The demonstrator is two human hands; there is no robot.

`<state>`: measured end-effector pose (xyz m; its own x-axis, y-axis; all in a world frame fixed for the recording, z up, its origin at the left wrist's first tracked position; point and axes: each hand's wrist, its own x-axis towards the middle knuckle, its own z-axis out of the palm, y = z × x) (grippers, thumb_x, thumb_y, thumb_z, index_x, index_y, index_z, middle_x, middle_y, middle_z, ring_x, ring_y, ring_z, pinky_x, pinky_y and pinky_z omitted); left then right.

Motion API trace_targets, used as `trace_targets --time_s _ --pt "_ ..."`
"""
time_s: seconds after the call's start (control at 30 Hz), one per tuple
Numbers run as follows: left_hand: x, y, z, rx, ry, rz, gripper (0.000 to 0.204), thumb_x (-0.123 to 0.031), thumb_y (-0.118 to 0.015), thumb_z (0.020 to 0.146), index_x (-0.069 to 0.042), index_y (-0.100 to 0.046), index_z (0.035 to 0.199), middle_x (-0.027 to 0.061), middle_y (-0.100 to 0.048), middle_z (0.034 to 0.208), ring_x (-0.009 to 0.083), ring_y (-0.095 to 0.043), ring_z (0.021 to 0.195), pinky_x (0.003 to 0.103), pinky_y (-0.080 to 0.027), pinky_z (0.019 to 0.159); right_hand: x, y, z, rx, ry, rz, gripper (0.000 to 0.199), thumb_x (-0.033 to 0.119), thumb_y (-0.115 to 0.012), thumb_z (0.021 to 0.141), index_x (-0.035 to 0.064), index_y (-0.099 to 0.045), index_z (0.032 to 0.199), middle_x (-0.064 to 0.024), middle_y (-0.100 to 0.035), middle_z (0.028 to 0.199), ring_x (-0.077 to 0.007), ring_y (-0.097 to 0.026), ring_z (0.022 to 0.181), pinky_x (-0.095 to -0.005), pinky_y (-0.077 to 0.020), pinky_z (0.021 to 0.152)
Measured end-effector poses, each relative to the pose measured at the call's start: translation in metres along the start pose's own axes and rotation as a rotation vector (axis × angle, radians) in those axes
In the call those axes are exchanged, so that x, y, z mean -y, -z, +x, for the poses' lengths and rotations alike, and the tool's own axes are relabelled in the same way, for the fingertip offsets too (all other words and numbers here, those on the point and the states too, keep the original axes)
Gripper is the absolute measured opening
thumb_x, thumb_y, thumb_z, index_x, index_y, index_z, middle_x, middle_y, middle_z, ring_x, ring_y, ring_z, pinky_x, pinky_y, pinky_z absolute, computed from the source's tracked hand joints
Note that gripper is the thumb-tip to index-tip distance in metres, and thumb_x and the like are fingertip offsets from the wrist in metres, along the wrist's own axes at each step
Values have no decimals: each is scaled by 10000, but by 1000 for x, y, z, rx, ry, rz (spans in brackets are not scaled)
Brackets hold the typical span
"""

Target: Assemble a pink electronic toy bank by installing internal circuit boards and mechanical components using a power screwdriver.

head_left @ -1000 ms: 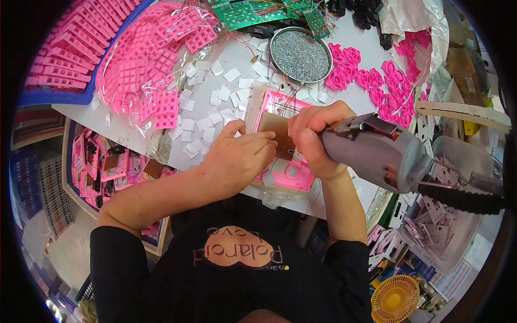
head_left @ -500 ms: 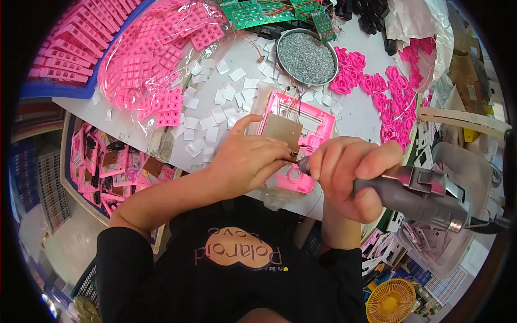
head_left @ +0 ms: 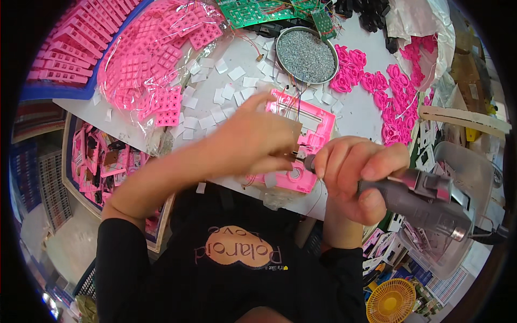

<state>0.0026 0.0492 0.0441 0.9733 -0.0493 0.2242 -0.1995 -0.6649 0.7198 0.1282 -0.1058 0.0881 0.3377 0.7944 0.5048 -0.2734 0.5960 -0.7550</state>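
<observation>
Wht bench [head_left: 355, 121]: R hand [head_left: 356, 177] grips pwr driver [head_left: 423, 209] (lettered tee [head_left: 231, 277]).

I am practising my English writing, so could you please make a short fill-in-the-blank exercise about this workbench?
1. The hand whose grip holds the gray power tool is the person's ____ one.
2. The plastic casing partly covered by the other hand is ____ in colour.
3. The metal dish full of small silvery pieces has a ____ shape.
4. The wired circuit boards are ____ in colour.

Missing words: right; pink; round; green.
</observation>
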Motion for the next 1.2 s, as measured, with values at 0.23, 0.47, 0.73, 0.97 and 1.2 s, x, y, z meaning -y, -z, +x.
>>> trace_targets --time_s 0.23,0.47,0.73,0.97,1.2 --pt "110 15 110 -189 254 746 147 -193 -662 812 -127 -772 883 87 -739 934 265 -681 937 494 -421 845 -32 -18 -18 -194 -139 -148 280 186 -684 907 90 -450 1028 -22 -484 595 -139 -441 488 -352 -432 537" --pt "109 0 128 -97 287 768 178 -131 -596 828 -128 -771 855 74 -751 908 259 -688 928 471 -392 862 -36 -13 -19 -101 -118 -207 238 115 -666 900 75 -446 984 -53 -507 599 -151 -466 498 -356 -441 542" --pt "104 6 128 -73 335 716 168 -182 -607 845 -138 -769 836 81 -750 887 251 -696 919 474 -391 861 -41 -12 -15 111 -94 -364 171 15 -620 880 52 -464 937 -71 -525 623 -179 -480 514 -361 -434 512" --pt "40 8 39 -304 103 477 145 -245 -694 852 -109 -654 821 40 -637 835 241 -609 889 469 -378 934 -24 -5 -5 17 -80 -78 196 50 -693 880 26 -536 995 -61 -572 661 -188 -530 527 -347 -476 538" --pt "0 -28 -49 -245 157 -51 118 -142 -767 811 -129 -704 909 11 -672 851 195 -632 836 411 -367 890 -7 -10 8 32 -59 30 261 149 -728 901 55 -518 1023 -60 -556 637 -168 -509 542 -339 -444 528"
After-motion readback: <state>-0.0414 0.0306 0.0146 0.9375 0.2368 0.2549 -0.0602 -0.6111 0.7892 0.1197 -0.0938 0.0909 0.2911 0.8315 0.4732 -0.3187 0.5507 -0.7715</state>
